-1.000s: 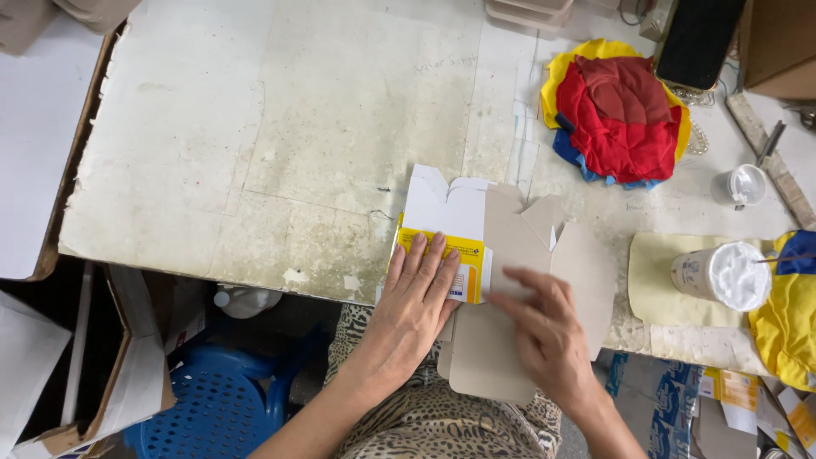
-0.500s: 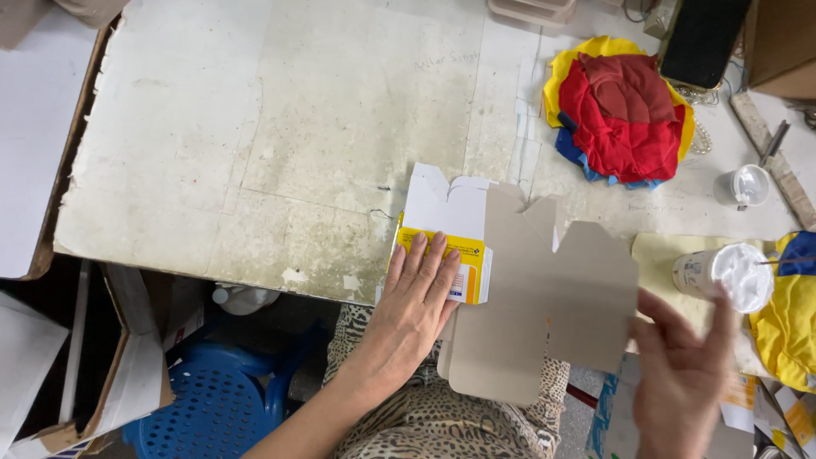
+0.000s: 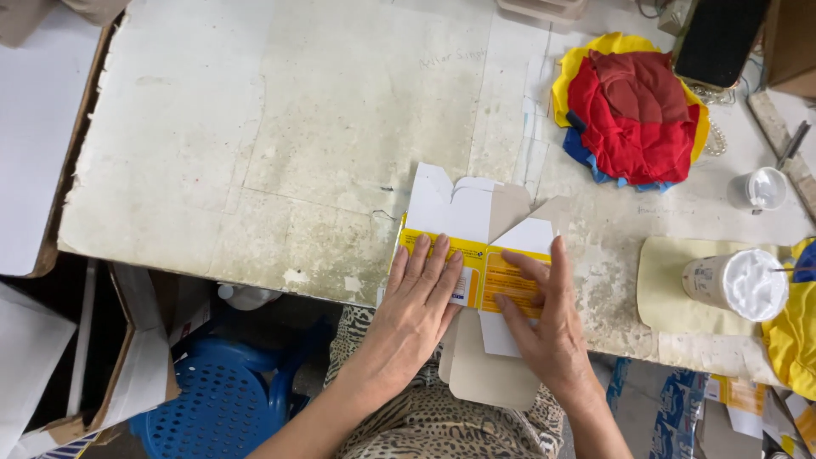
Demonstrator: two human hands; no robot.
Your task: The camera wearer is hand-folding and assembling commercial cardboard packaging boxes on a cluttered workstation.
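Observation:
A flat, unfolded carton blank (image 3: 476,223), white and yellow on its printed side and grey-brown on its flaps, lies at the near edge of the worn white table (image 3: 280,144). My left hand (image 3: 418,302) rests palm down on its left yellow panel, fingers spread. On the right yellow panel lies my right hand (image 3: 544,319), fingers flat and pressing the folded part down. A grey flap (image 3: 489,374) of the carton hangs over the table's edge toward my lap.
A pile of red, yellow and blue cloth pieces (image 3: 633,106) lies at the back right. A glue pot (image 3: 738,282) stands on a beige sheet at the right, a small white cup (image 3: 758,189) behind it. Below the table at the left stands a blue plastic stool (image 3: 212,408).
My right hand had lifted away to the right with the grey flap spread out. Now the flap is folded over, yellow side up, and my right hand presses on it. The left hand stayed put.

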